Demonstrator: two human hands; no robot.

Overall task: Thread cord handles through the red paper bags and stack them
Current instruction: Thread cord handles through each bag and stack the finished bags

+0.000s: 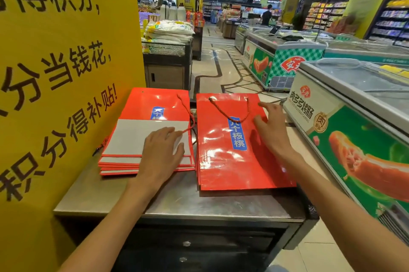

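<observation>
From the head camera, 2 piles of red paper bags lie flat on a steel counter beside a yellow sign. The left stack shows folded grey bottoms edged in red; a red cord trails from its top bag over the right edge. The left hand rests flat on that stack, fingers straight and together, fingertips touching the cord's end; I cannot tell whether it pinches the cord. The right stack lies just beside it, its top bag face up with a blue label and a cord handle looped through both holes. The right hand hovers over this bag's right edge, fingers spread wide and holding nothing. A chest freezer stands just right of the counter.
</observation>
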